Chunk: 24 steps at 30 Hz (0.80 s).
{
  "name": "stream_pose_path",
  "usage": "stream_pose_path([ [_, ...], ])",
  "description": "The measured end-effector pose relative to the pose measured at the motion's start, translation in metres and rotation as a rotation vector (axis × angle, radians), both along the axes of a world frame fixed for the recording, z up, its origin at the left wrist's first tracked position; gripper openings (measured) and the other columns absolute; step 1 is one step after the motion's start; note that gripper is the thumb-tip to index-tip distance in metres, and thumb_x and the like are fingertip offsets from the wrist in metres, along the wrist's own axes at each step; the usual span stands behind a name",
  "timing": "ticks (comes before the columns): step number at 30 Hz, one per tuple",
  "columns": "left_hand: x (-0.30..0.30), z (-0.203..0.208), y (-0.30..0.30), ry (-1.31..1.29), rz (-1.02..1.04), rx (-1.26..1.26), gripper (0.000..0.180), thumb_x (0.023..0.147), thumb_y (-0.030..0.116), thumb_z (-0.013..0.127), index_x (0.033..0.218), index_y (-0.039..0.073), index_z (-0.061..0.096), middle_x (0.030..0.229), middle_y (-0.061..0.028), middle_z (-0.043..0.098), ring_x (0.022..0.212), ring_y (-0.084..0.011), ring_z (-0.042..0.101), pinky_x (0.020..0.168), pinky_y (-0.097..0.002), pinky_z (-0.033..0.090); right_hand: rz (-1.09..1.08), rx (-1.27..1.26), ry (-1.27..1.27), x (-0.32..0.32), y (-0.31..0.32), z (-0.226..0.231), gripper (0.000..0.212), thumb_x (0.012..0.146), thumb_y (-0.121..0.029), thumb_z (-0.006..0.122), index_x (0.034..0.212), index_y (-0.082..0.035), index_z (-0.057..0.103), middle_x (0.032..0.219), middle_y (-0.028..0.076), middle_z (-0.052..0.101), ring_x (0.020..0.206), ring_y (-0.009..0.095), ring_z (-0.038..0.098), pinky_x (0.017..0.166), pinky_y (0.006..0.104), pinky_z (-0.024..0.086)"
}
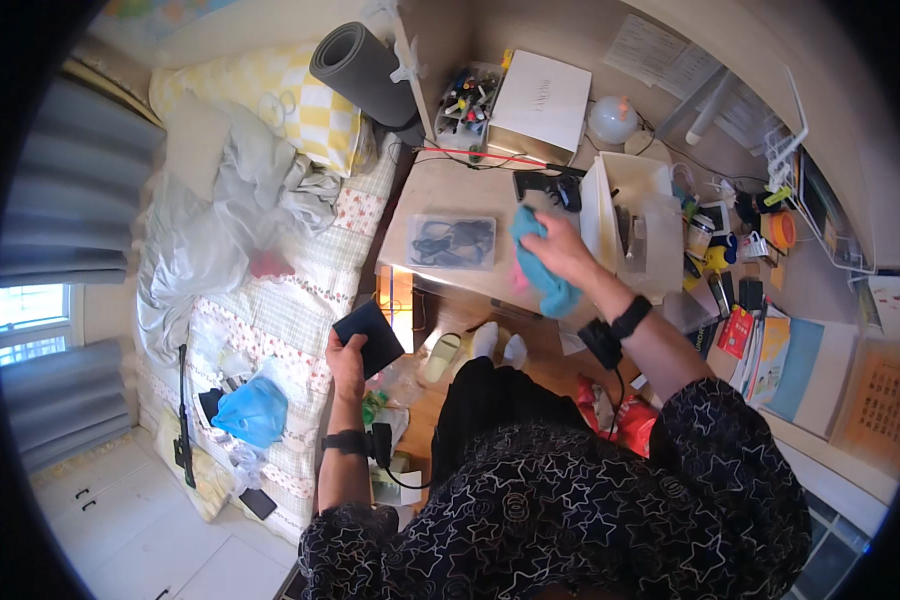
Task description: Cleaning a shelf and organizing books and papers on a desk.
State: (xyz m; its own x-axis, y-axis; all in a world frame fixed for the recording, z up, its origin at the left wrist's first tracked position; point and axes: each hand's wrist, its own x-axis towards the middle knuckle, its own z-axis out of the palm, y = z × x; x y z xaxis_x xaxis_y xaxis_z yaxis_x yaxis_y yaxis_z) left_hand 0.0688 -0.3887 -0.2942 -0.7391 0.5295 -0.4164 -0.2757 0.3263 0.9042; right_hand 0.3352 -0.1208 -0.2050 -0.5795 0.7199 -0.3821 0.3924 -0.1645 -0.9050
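My left hand grips a flat, dark square thing by its near left edge, between bed and desk. Whether it is a notebook or a thin case cannot be made out. Over the desk's front edge, my right hand is closed on a teal cloth, which hangs down in folds. A bit of pink shows beside the cloth. Left of the cloth, a see-through plastic box with dark cords or straps inside lies on the desk.
A white bin and crowded small items line the desk's right side. Behind stand a white box, a pen tray and a rolled grey mat. The bed on the left carries bedding and a blue plastic bag. A slipper lies on the floor.
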Motion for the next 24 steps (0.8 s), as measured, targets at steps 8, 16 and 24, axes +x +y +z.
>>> stream_pose_path([
  [8, 0.024, -0.017, -0.040, -0.017, 0.018, -0.095, 0.027, 0.069, -0.004, 0.056, 0.096, -0.001, 0.057, 0.086, -0.0028, 0.061, 0.077, -0.0115, 0.055, 0.073, -0.0239, 0.045, 0.604, 0.701, -0.484, -0.158, 0.077, -0.043, 0.030, 0.078, -0.032, 0.052, 0.103, -0.017, 0.059, 0.105, 0.011, 0.059, 0.100, 0.030, 0.056, 0.081, 0.0487, 0.044],
  [16, 0.057, -0.052, -0.065, -0.084, 0.031, -0.114, 0.029, 0.070, -0.008, 0.055, 0.098, 0.001, 0.055, 0.090, -0.0028, 0.060, 0.081, -0.0109, 0.055, 0.075, -0.0235, 0.044, 0.903, 0.778, -0.636, -0.221, 0.086, -0.167, 0.047, 0.082, -0.034, 0.049, 0.128, -0.032, 0.042, 0.143, 0.003, 0.023, 0.132, 0.031, 0.015, 0.096, 0.0613, 0.018],
  [24, 0.054, -0.036, 0.009, -0.026, -0.035, 0.060, 0.033, 0.077, -0.006, 0.051, 0.110, -0.001, 0.050, 0.097, -0.0040, 0.057, 0.088, -0.0110, 0.053, 0.080, -0.0234, 0.042, 0.861, 0.724, -0.337, -0.176, 0.106, -0.187, 0.061, 0.075, 0.003, 0.044, 0.125, -0.029, 0.050, 0.146, 0.009, 0.020, 0.134, 0.021, 0.022, 0.104, 0.0348, 0.021],
])
